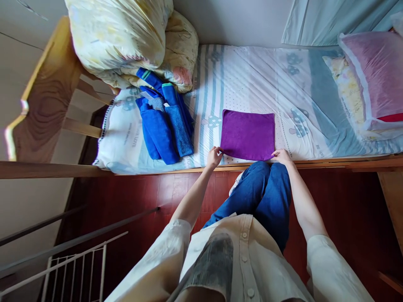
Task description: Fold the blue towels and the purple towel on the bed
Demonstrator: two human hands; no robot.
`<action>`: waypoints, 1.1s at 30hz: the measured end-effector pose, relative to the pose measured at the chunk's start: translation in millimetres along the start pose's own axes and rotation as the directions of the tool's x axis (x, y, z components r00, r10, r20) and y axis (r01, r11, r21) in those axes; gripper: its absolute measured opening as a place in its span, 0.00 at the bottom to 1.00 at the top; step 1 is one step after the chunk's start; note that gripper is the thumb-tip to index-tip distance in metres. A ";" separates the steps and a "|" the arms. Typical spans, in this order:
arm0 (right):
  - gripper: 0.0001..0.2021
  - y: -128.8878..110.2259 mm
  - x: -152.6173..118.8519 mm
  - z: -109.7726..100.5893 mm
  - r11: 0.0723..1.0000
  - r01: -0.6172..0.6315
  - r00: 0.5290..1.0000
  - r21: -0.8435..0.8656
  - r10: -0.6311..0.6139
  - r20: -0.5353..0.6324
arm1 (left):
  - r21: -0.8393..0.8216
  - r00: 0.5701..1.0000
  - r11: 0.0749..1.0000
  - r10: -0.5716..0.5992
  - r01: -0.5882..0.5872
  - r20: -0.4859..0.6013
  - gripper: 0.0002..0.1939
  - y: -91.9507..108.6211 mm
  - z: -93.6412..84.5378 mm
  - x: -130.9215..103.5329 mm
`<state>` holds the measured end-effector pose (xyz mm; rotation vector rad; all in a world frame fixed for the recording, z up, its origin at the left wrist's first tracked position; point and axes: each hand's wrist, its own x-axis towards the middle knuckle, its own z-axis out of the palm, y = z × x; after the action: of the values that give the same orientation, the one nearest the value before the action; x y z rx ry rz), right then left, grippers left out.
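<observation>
A purple cloth (pixel 248 135), roughly rectangular, lies flat on the bed's patterned sheet (pixel 248 79) close to the front edge. My left hand (pixel 215 157) pinches its near left corner between thumb and fingers. At the near right corner, my right hand (pixel 282 156) has the cloth pinched in the same way. Left of the purple cloth rests a pile of folded blue towels (pixel 160 134), some with green-striped edges. Neither hand touches that pile.
A yellowish bundled quilt (pixel 119 33) stands at the back left, beside the wooden headboard (pixel 47 92). Plastic-wrapped pink bedding (pixel 374 75) sits at the right end. A white metal rack (pixel 75 268) stands on the red floor (pixel 126 201) at lower left.
</observation>
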<state>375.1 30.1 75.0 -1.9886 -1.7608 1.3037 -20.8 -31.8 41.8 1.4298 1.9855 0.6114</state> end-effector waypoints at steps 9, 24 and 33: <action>0.04 -9.5 -5.5 -3.0 0.994 0.074 0.994 -0.086 -0.081 -0.078 | -0.130 0.994 0.987 0.100 -0.094 0.047 0.04 0.4 -11.9 15.5; 0.12 3.0 6.7 4.6 0.993 0.118 0.988 -0.027 -0.120 -0.092 | -0.174 0.995 0.985 0.005 0.012 0.098 0.08 -7.7 -8.4 28.4; 0.11 10.2 7.8 5.2 0.983 -0.068 0.994 -0.173 0.053 -0.095 | -0.093 0.991 0.993 -0.065 0.076 0.113 0.08 -21.4 -13.4 25.7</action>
<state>378.0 32.0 61.6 -2.1731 -1.8439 1.0903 -50.5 -14.2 31.5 1.3014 1.8867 0.5772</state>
